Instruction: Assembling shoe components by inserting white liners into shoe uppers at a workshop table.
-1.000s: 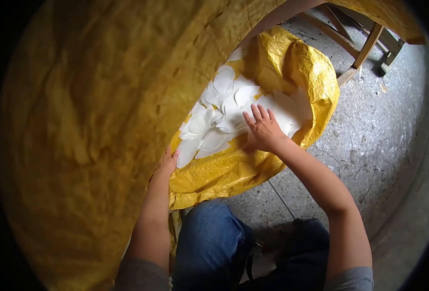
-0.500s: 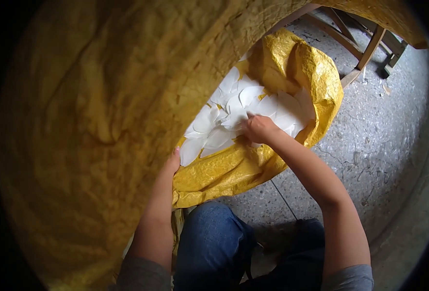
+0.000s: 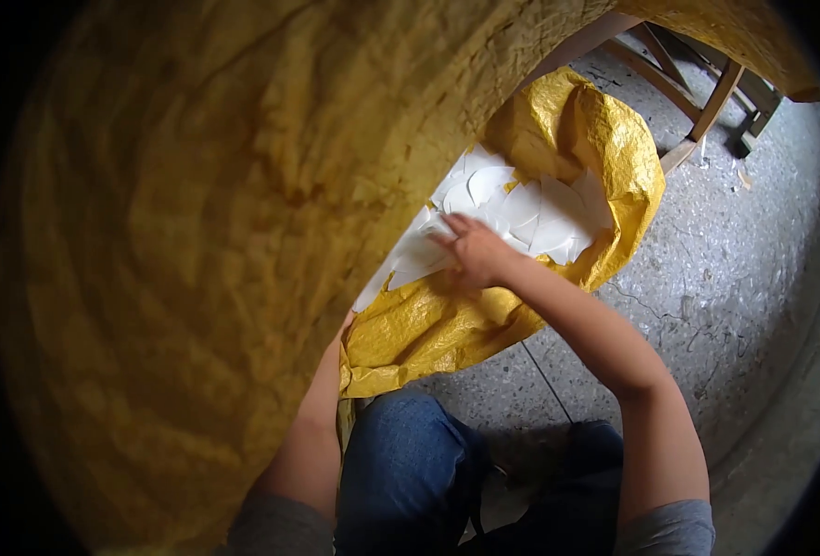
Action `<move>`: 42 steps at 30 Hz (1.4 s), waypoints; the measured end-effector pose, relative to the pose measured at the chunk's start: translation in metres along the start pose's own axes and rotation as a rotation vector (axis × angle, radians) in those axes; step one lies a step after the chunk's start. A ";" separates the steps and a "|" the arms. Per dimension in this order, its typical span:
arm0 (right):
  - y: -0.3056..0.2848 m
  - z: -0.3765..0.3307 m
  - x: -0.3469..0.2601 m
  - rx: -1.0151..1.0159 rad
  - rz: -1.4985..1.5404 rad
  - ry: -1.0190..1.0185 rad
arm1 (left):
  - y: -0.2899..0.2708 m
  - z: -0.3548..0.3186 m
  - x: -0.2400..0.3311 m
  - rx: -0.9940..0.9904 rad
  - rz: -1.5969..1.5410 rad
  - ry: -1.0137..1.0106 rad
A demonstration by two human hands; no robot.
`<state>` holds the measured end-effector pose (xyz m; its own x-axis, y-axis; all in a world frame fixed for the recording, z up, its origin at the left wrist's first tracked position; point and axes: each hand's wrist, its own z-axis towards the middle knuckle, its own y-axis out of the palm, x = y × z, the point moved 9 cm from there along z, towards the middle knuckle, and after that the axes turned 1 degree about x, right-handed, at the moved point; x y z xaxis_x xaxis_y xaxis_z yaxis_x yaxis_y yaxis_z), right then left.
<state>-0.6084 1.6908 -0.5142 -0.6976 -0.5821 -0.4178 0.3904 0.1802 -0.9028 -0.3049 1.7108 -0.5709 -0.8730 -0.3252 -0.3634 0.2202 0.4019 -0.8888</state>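
Thin white petal-shaped pieces [image 3: 544, 215] lie heaped in the mouth of a crinkled yellow sack [image 3: 628, 157]. My right hand [image 3: 476, 252] is over the near left part of the heap, its fingers apart and slightly blurred. I see nothing held in it. My left hand [image 3: 348, 318] is at the near left edge of the sack, mostly behind a large hanging fold of yellow material [image 3: 178, 241]. Its fingers are hidden, so what they grip does not show. That fold also covers the left side of the heap.
A wooden frame with slanted legs [image 3: 714, 100] stands on the speckled grey floor [image 3: 697, 296] at the far right. My knee in blue jeans [image 3: 410, 463] is close below the sack. Small scraps lie on the floor near the frame.
My right hand has shifted slightly left, and its fingers have spread from a closed pose. The yellow fold has come further right, covering more white pieces and my left hand's fingers.
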 end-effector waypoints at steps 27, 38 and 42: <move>0.070 0.076 -0.006 0.336 0.711 -0.088 | 0.012 0.015 -0.015 0.030 -0.329 -0.010; 0.077 0.088 -0.075 0.252 -0.036 -0.028 | -0.037 -0.020 0.025 -0.246 -1.013 0.331; 0.087 0.103 -0.054 -0.103 0.636 0.074 | -0.044 -0.023 -0.013 -0.147 -0.976 0.171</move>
<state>-0.4745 1.6563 -0.5600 -0.3901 -0.2811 -0.8768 0.6842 0.5488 -0.4804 -0.3134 1.7171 -0.5211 -0.6960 -0.4465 0.5623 -0.6721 0.1298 -0.7290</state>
